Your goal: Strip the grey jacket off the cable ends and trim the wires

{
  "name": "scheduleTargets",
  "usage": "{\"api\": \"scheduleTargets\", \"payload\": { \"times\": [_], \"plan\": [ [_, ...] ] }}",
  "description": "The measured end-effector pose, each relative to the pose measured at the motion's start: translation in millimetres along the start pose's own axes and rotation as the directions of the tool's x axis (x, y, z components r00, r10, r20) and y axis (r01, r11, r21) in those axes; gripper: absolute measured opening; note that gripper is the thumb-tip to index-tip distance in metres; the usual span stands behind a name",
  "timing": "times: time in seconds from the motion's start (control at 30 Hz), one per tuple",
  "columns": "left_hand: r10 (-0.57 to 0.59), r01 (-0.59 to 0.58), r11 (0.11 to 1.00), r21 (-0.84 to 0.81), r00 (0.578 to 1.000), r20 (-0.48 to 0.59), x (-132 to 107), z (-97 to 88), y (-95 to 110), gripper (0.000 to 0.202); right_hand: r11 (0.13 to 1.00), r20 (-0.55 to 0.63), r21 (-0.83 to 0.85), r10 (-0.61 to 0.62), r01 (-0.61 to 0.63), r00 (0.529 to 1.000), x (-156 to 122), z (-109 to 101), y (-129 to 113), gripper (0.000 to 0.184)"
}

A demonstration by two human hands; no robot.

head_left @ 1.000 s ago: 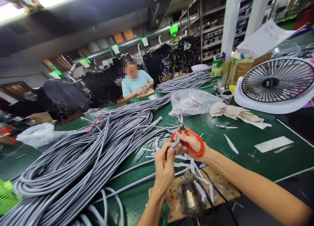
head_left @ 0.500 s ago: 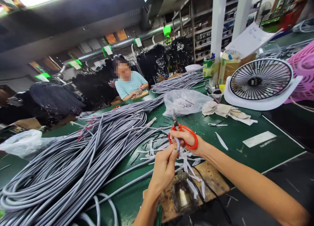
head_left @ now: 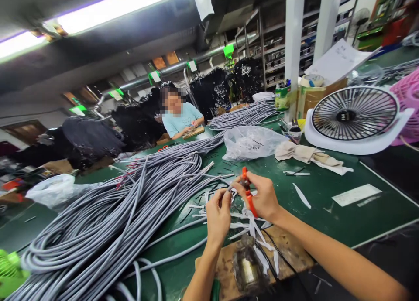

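My left hand pinches the end of a grey cable just above the green table. Close to its right, my right hand is closed round red-handled scissors, turned edge-on, with the blades at the cable's tip. Both hands hover over a litter of white sleeve scraps. Directly below them a wooden board carries a small metal block.
A large heap of grey cables fills the table's left side. A clear plastic bag, a folded cloth and a white desk fan lie beyond. A person in a light blue shirt works at the far end.
The scissors have turned from flat, handles facing me, to edge-on. Both hands have stayed together at the cable end. The camera has tilted slightly.
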State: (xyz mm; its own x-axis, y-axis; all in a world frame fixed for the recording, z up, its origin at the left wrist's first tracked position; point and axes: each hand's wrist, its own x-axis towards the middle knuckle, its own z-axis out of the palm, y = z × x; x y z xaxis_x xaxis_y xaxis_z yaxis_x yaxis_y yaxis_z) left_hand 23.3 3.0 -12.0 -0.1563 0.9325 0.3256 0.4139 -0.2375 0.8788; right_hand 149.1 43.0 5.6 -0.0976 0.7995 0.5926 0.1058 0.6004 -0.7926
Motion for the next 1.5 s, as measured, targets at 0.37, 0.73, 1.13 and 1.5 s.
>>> {"api": "scheduleTargets", "payload": {
  "times": [0.37, 0.73, 1.13, 1.5],
  "plan": [
    [0.032, 0.018, 0.933, -0.360, 0.991, 0.132, -15.3, -19.9, 8.3, 0.032, 0.365, 0.680, 0.607, 0.222, -0.706, 0.699, 6.7, 23.2, 18.0, 0.034],
    [0.080, -0.008, 0.980, -0.201, 0.932, 0.353, -13.8, -20.8, 16.3, 0.035, 0.654, 0.595, 0.370, 0.379, -0.660, 0.709, 4.1, 23.7, 16.5, 0.040],
    [0.353, -0.250, 0.910, 0.330, 0.886, -0.302, -8.4, -42.4, 11.4, 0.019, 0.923, 0.402, -0.350, -0.009, 0.162, 0.916, -9.3, 7.6, 2.8, 0.029],
    [0.510, -0.337, 0.810, 0.479, 0.809, -0.292, -9.3, -40.5, 12.6, 0.022, 0.883, 0.416, -0.443, 0.051, 0.153, 0.908, -10.1, 2.5, 7.1, 0.024]
  ]
}}
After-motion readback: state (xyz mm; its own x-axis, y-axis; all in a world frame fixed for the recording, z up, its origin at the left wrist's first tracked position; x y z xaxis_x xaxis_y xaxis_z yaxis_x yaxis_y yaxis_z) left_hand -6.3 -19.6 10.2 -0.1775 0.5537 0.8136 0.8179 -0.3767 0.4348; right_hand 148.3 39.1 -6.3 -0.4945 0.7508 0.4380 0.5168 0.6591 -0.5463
